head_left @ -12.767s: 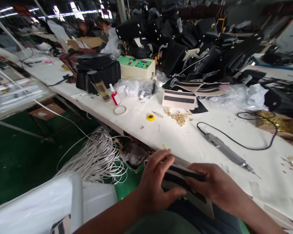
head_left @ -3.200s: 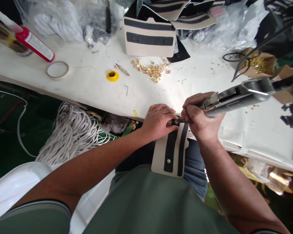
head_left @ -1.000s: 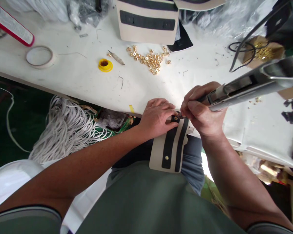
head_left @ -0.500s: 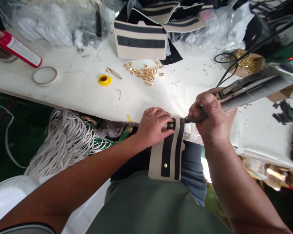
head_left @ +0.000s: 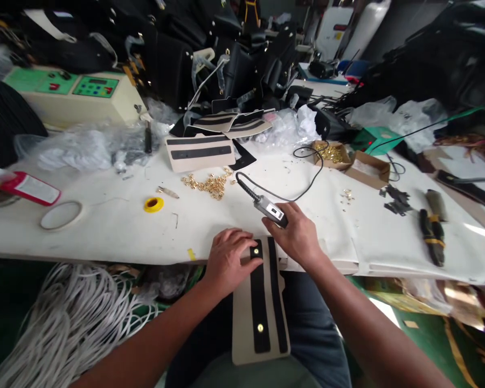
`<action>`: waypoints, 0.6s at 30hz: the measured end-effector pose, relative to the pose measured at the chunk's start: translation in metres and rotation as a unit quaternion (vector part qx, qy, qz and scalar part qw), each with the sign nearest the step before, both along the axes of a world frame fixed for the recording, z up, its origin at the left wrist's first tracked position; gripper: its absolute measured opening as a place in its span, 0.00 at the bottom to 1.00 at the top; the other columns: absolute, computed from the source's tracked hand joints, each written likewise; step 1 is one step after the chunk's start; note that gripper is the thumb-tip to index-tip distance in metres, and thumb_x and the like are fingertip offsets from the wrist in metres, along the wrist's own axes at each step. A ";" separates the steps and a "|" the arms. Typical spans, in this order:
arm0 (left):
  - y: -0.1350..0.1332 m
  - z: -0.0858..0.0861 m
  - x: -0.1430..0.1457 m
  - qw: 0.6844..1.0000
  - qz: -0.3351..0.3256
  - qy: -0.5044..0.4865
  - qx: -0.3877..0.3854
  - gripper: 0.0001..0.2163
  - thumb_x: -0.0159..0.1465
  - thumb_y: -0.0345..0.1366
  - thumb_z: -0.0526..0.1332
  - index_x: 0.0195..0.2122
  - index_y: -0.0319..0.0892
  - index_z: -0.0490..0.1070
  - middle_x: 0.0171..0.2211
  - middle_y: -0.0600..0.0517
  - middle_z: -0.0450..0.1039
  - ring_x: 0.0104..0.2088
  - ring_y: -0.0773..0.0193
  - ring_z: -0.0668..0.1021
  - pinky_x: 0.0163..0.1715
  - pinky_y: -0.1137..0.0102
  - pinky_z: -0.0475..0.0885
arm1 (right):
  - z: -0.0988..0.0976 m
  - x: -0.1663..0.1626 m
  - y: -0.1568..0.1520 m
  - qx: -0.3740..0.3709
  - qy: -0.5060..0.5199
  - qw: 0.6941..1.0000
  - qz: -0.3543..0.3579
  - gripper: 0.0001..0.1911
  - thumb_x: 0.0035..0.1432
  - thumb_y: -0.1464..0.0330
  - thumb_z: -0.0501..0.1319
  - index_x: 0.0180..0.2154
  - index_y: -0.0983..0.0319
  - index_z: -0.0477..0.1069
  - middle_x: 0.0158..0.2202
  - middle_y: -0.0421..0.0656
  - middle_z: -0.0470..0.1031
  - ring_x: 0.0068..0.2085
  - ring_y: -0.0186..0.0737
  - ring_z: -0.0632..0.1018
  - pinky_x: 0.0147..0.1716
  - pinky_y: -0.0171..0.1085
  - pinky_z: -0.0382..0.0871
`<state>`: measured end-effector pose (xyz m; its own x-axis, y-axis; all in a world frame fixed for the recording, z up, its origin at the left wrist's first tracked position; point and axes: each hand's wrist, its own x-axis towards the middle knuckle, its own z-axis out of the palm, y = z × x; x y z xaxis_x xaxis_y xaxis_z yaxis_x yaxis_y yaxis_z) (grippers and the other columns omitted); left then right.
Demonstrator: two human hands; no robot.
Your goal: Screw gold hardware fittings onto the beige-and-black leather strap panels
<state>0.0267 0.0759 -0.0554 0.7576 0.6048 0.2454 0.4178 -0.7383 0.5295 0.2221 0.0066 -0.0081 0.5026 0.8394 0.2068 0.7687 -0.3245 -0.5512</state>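
A beige panel [head_left: 242,328] with two black strips lies partly on the table's front edge and extends over my lap. Two gold snap studs [head_left: 260,327] sit on its wider strip. My left hand [head_left: 230,261] rests on the panel's upper end, fingers stretched out and thumb apart, framing the upper stud. In my right hand [head_left: 297,234] is a grey corded electric screwdriver [head_left: 270,210], tilted with its cord end away from me. My hand hides the screwdriver's tip, close to the panel's upper right corner.
Loose gold studs [head_left: 210,186], a yellow ring [head_left: 153,204] and a tape roll [head_left: 60,215] lie on the table [head_left: 117,237]. Similar panels [head_left: 202,153] are stacked behind. Cardboard boxes [head_left: 367,170], pliers [head_left: 431,237] and a green power box [head_left: 375,141] are at right.
The view has tilted up, showing more of the background. My right hand has turned the screwdriver from pointing rightward to leaning away at left. My left hand stays on the panel.
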 end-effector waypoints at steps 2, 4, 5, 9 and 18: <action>0.000 0.001 0.000 1.000 0.002 0.002 -0.004 0.14 0.59 0.40 0.76 0.45 0.51 0.80 0.54 0.52 0.82 0.59 0.48 0.77 0.62 0.50 0.69 | 0.000 0.000 -0.002 0.002 -0.007 1.000 0.002 0.16 0.65 0.55 0.65 0.50 0.55 0.76 0.49 0.45 0.80 0.43 0.49 0.83 0.37 0.41 0.70; -0.001 0.002 0.000 1.000 0.001 0.004 -0.003 0.14 0.59 0.39 0.76 0.45 0.51 0.81 0.54 0.52 0.82 0.59 0.48 0.77 0.62 0.50 0.69 | 0.000 0.000 -0.003 0.007 -0.010 1.000 0.001 0.16 0.66 0.55 0.64 0.51 0.55 0.76 0.49 0.45 0.80 0.43 0.49 0.83 0.37 0.41 0.71; 0.000 0.002 0.000 1.000 0.001 0.005 -0.002 0.14 0.59 0.39 0.76 0.45 0.51 0.81 0.54 0.52 0.82 0.59 0.49 0.77 0.62 0.51 0.69 | 0.000 0.000 -0.003 0.009 -0.010 1.000 0.000 0.16 0.66 0.56 0.65 0.51 0.55 0.77 0.49 0.45 0.80 0.43 0.49 0.83 0.38 0.41 0.71; -0.001 0.002 0.001 1.000 -0.002 0.006 0.008 0.14 0.59 0.40 0.76 0.46 0.50 0.81 0.54 0.52 0.82 0.59 0.50 0.77 0.61 0.52 0.69 | 0.001 0.004 -0.006 0.037 0.050 0.998 0.008 0.15 0.62 0.55 0.67 0.46 0.57 0.79 0.44 0.45 0.81 0.40 0.47 0.82 0.37 0.41 0.72; -0.003 -0.002 0.004 1.000 -0.006 0.021 0.002 0.13 0.62 0.44 0.74 0.46 0.49 0.81 0.55 0.52 0.81 0.60 0.51 0.75 0.62 0.53 0.65 | 0.023 -0.012 -0.016 0.289 0.414 0.859 0.080 0.19 0.57 0.52 0.73 0.42 0.55 0.74 0.26 0.34 0.69 0.18 0.33 0.66 0.17 0.37 0.62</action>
